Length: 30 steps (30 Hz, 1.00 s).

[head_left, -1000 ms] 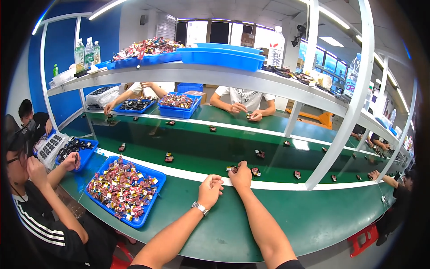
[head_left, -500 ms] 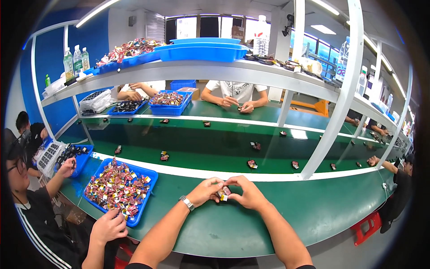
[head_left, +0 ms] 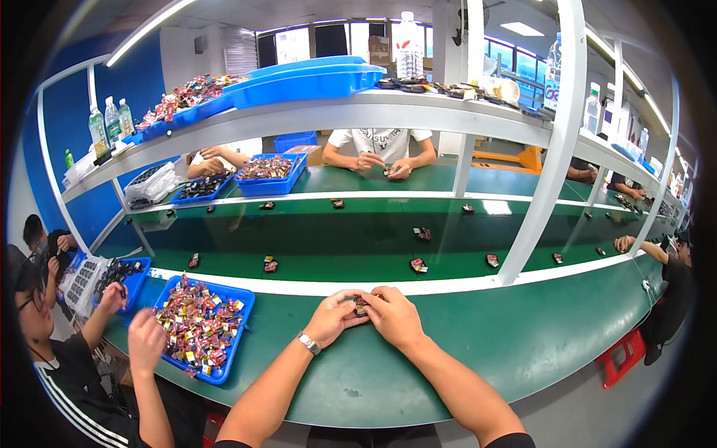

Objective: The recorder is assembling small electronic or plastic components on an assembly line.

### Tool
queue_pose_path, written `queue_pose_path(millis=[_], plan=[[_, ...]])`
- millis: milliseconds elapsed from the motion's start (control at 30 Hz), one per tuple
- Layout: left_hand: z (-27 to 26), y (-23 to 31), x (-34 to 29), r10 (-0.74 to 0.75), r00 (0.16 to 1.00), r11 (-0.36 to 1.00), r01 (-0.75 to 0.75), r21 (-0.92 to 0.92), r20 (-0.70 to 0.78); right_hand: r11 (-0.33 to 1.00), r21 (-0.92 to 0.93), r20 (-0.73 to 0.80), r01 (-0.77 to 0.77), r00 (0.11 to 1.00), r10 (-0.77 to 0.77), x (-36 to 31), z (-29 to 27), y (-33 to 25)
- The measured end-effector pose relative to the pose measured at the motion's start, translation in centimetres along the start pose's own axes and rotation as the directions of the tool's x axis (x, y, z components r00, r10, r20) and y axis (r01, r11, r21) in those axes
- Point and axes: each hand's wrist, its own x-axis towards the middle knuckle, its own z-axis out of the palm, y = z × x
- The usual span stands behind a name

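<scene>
Both my hands meet above the near green worktop (head_left: 448, 366), just short of the white rail. Between them is a small electronic module (head_left: 361, 306), dark with a reddish part, mostly covered by fingers. My left hand (head_left: 333, 319), with a watch at the wrist, grips it from the left between thumb and fingers. From the other side my right hand (head_left: 394, 317) pinches it, thumb and fingertips pressed together on top. To the left stands a blue tray (head_left: 245, 299) heaped with reddish modules bearing yellow and white tabs.
Past the white rail (head_left: 328, 287), similar modules (head_left: 418, 265) lie spaced out on a green belt (head_left: 343, 243). A co-worker's hand (head_left: 146, 340) hovers beside the tray at left. A slanted white post (head_left: 541, 164) holds up a shelf (head_left: 314, 116) with blue trays and bottles.
My right hand has turned and closed over the module, which is now more hidden. The neighbouring co-worker's hand has risen from the tray's near edge. The whole view has shifted slightly.
</scene>
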Motion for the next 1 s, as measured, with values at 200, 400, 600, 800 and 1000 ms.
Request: queue_pose_path(millis=[200, 400, 600, 800, 1000], plan=[[0.1, -0.4, 0.2, 0.038, 0.997, 0.999, -0.037, 0.021, -0.060, 0.998, -0.010, 0.043, 0.058, 0.997, -0.057, 0.1, -0.2, 0.4], [0.2, -0.2, 0.2, 0.026, 0.997, 0.995, -0.019, 0.095, -0.069, 0.989, 0.099, 0.131, 0.110, 0.984, -0.122, 0.8, -0.9, 1.1], [0.3, -0.3, 0.1, 0.018, 0.998, 0.992, -0.010, 0.129, -0.063, 0.988, 0.154, 0.265, 0.011, 0.963, -0.052, 0.5, -1.6, 1.0], [-0.1, -0.3, 0.2, 0.030, 0.999, 0.999, -0.030, 0.029, 0.017, 0.980, 0.179, 0.135, -0.089, 0.989, 0.065, 0.3, -1.4, 1.0], [0.1, 0.2, -0.4, 0.021, 0.997, 0.995, -0.028, 0.096, 0.068, 0.950, 0.257, 0.221, -0.176, 0.968, 0.120, 0.5, -1.5, 0.4]])
